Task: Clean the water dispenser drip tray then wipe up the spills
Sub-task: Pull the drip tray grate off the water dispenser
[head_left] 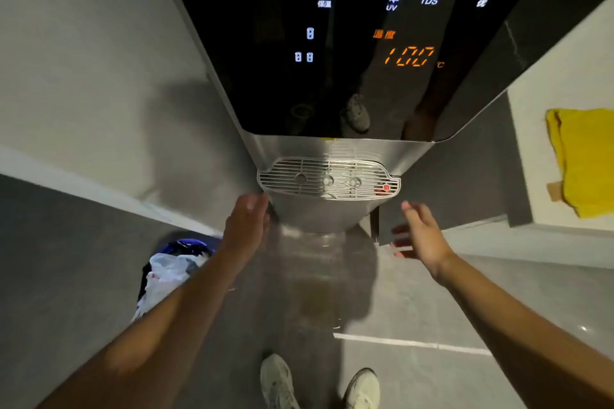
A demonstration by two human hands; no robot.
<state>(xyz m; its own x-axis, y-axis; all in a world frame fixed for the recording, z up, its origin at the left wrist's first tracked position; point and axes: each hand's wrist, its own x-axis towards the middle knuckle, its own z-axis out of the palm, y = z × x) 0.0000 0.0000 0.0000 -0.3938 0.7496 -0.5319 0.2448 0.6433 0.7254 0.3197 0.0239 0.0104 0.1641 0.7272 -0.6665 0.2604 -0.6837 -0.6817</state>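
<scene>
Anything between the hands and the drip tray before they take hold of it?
Nothing visible. The left hand is at the left corner of the tray; whether it touches is unclear. Only open air lies between the right hand and the tray's right end.

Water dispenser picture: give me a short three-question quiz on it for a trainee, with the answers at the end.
1. True or false: the left hand and the right hand, on either side of the drip tray, hold nothing.
2. Where does the yellow cloth lie? A. on the white counter at the right. B. in the left hand. C. on the drip tray.
3. Fill the gap: the orange display reads ___ degrees.

Key: 1 true. 2 A. 3 100.
</scene>
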